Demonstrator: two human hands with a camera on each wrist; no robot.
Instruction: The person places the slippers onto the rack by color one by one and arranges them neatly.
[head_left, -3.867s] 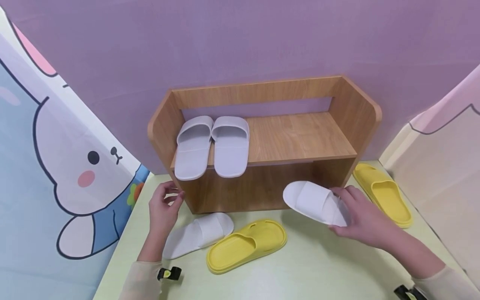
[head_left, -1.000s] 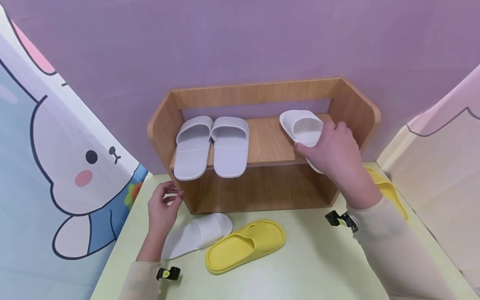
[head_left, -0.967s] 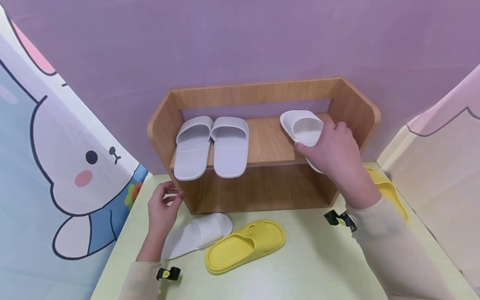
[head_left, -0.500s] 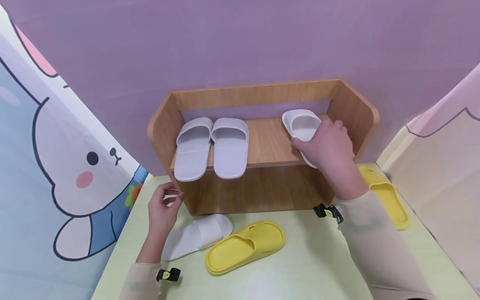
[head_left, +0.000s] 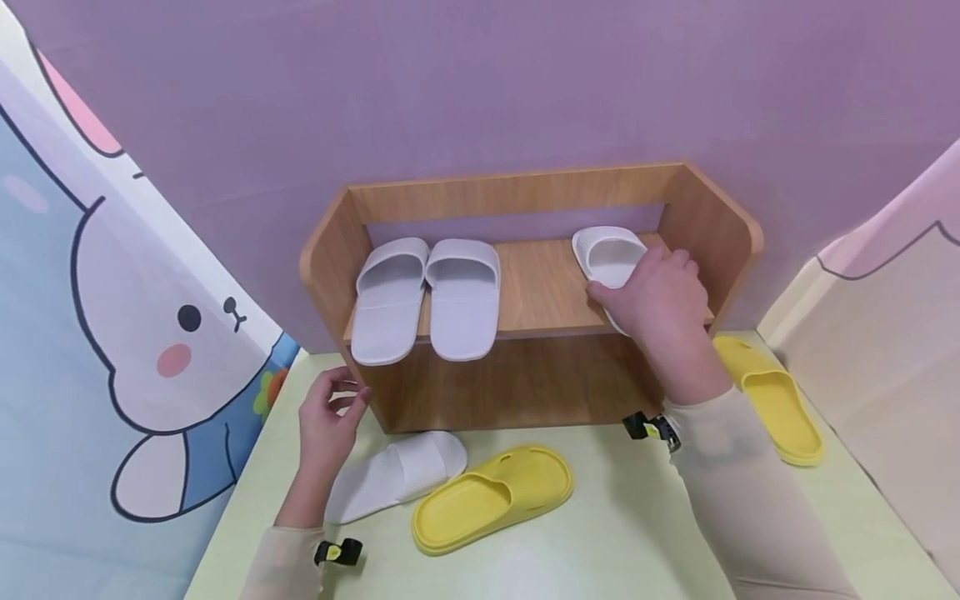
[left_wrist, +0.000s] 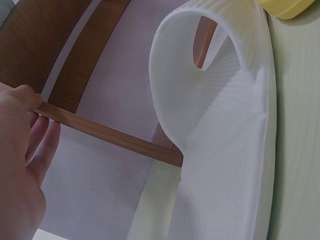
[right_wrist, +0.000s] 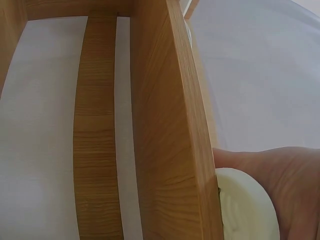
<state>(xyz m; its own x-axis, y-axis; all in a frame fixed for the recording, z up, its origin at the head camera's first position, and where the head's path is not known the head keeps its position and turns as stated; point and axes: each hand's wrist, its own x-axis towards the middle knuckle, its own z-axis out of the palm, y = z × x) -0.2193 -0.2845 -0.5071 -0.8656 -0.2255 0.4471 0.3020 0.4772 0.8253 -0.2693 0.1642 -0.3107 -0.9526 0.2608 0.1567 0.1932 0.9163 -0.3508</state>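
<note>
In the head view my right hand (head_left: 658,293) grips a white slipper (head_left: 611,257) by its sides, toe toward the back, on the right part of the upper shelf of the wooden shoe rack (head_left: 540,292). The right wrist view shows the slipper's heel end (right_wrist: 247,207) jutting past the shelf edge beside the hand (right_wrist: 290,185). My left hand (head_left: 328,421) holds the front edge of the rack's left side panel, thumb and fingers on either side of it (left_wrist: 35,120). A pair of pale grey-white slippers (head_left: 426,300) stands on the upper shelf's left.
On the pale green floor (head_left: 570,550) in front of the rack lie another white slipper (head_left: 397,477) and a yellow slipper (head_left: 491,500). A second yellow slipper (head_left: 772,400) lies right of the rack. Behind is a purple wall (head_left: 510,92); a rabbit-printed wall (head_left: 150,350) stands at left.
My right hand has carried the white slipper from in front of the rack onto the upper shelf, then shifted it slightly back and straighter. My left hand stays on the side panel.
</note>
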